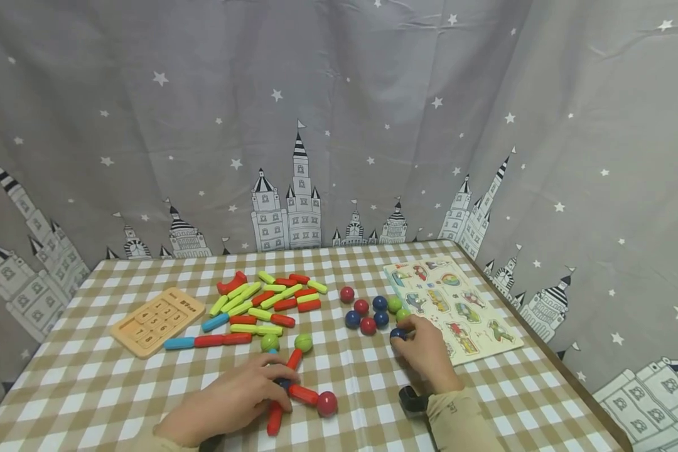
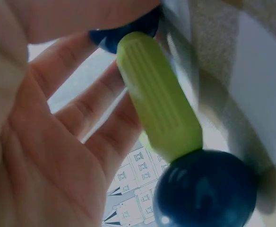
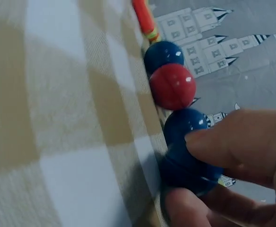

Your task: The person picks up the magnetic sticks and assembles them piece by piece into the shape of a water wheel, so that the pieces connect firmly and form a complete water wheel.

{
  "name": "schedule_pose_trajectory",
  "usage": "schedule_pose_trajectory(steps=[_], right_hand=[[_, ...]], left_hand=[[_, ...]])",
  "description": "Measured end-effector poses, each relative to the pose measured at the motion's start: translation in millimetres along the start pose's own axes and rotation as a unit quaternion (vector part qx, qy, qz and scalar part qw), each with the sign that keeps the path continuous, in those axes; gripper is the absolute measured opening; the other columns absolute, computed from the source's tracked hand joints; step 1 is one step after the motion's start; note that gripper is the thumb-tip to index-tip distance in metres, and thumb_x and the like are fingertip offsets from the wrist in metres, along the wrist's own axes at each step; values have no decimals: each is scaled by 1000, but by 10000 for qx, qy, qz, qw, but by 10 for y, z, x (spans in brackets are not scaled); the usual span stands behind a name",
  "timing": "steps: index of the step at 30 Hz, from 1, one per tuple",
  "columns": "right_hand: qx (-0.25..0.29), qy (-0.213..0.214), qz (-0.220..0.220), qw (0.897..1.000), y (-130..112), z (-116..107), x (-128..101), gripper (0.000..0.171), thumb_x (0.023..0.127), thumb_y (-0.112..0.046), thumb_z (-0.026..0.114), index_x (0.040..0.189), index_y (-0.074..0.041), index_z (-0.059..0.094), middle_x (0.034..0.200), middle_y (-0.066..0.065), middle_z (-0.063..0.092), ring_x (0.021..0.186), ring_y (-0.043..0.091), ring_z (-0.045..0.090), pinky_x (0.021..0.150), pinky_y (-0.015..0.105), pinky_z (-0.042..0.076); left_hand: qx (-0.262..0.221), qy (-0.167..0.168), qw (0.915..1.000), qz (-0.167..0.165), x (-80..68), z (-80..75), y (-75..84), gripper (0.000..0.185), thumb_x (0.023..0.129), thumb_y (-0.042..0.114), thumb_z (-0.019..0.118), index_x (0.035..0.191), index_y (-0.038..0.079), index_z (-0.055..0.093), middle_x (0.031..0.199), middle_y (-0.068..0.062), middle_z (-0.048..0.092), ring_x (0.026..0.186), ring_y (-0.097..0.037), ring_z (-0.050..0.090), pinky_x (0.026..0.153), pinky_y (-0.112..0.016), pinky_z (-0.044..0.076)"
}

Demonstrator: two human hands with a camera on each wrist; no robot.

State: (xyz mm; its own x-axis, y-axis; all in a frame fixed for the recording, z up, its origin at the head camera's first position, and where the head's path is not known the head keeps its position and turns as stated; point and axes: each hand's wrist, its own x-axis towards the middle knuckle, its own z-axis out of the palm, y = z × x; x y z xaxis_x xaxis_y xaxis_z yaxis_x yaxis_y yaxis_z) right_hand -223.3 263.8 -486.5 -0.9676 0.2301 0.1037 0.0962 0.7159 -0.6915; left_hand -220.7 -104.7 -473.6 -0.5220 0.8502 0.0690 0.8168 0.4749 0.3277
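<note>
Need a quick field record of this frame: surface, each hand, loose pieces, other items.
surface: checked tablecloth
left hand: rests on a stick-and-ball build of red sticks with red and green balls
right hand: pinches a blue ball between thumb and finger
loose balls: red, blue and green, beside the right hand
stick pile: green, red and blue, table centre
other: number board at left, picture puzzle at right

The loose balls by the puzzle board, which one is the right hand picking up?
The blue ball nearest the person, pinched in the right hand. The other red, blue and green balls lie untouched farther back on the tablecloth.
</note>
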Motion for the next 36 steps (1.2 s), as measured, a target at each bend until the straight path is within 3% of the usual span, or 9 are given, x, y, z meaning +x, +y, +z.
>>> schedule_pose_trajectory(steps=[4, 9, 13, 16, 18, 23, 25, 27, 36], right_hand=[[624, -566, 206, 9962, 21, 18, -1, 30, 81, -12, 82, 109, -11, 71, 95, 5, 69, 73, 17, 62, 58, 31, 52], [1152, -916, 115, 9890, 37, 59, 7, 31, 81, -11, 84, 110, -9, 71, 99, 7, 70, 75, 18, 64, 58, 34, 56], [1913, -1211, 70, 9740, 43, 84, 17, 34, 82, -11, 83, 113, -4, 69, 100, 10, 70, 75, 18, 68, 63, 33, 59], [2498, -1895, -245, 9493, 16, 78, -20, 35, 84, -9, 82, 113, 0, 67, 96, 13, 73, 74, 16, 69, 65, 28, 58], [2749, -2629, -524, 9234, -40, 82, -89, 34, 84, -8, 82, 113, 1, 66, 93, 15, 74, 74, 15, 69, 65, 26, 57], [2521, -4241, -1272, 8605, -282, 247, -342, 26, 85, -10, 83, 107, -7, 70, 88, 5, 75, 72, 8, 68, 64, 20, 54], [2321, -4466, -1640, 8484, -378, 355, -425, 23, 86, -13, 83, 106, -10, 71, 87, -2, 74, 71, 4, 67, 64, 18, 54], [2257, -4491, -1918, 8430, -449, 447, -482, 22, 86, -13, 83, 105, -11, 72, 87, -5, 72, 71, 1, 66, 64, 17, 54], [2272, -4109, -2334, 8515, -500, 551, -544, 23, 85, -11, 85, 103, -12, 70, 86, -3, 71, 71, 0, 65, 62, 19, 56]], left_hand=[[0, -27, 9999, -107, 12, 4, 26, 34, 92, 10, 76, 104, 42, 78, 127, 15, 65, 124, -21, 54, 98, -41, 53], [66, 201, 9995, -214, 27, 49, 92, 25, 91, 18, 78, 103, 40, 78, 121, 13, 66, 112, -19, 56, 87, -34, 56], [129, 338, 9983, -460, 54, 92, 151, 25, 89, 18, 80, 104, 38, 78, 118, 12, 67, 110, -19, 56, 88, -37, 57], [218, 504, 9959, -716, 74, 117, 186, 25, 88, 16, 82, 104, 35, 79, 116, 8, 67, 110, -21, 56, 88, -40, 57], [224, 587, 9934, -957, 83, 128, 204, 25, 87, 16, 82, 104, 34, 79, 116, 6, 67, 110, -22, 56, 87, -41, 57], [123, 726, 9872, -1418, 110, 153, 222, 23, 86, 17, 83, 102, 33, 80, 117, 4, 68, 112, -22, 56, 88, -44, 57], [133, 798, 9859, -1463, 124, 161, 223, 23, 85, 17, 84, 101, 33, 80, 117, 4, 69, 112, -22, 56, 88, -45, 57], [198, 867, 9851, -1471, 131, 168, 227, 22, 85, 17, 84, 101, 32, 80, 117, 4, 69, 112, -21, 57, 89, -44, 56], [262, 936, 9845, -1458, 141, 172, 292, 21, 86, 18, 83, 103, 31, 81, 115, 6, 69, 110, -19, 55, 83, -39, 58]])
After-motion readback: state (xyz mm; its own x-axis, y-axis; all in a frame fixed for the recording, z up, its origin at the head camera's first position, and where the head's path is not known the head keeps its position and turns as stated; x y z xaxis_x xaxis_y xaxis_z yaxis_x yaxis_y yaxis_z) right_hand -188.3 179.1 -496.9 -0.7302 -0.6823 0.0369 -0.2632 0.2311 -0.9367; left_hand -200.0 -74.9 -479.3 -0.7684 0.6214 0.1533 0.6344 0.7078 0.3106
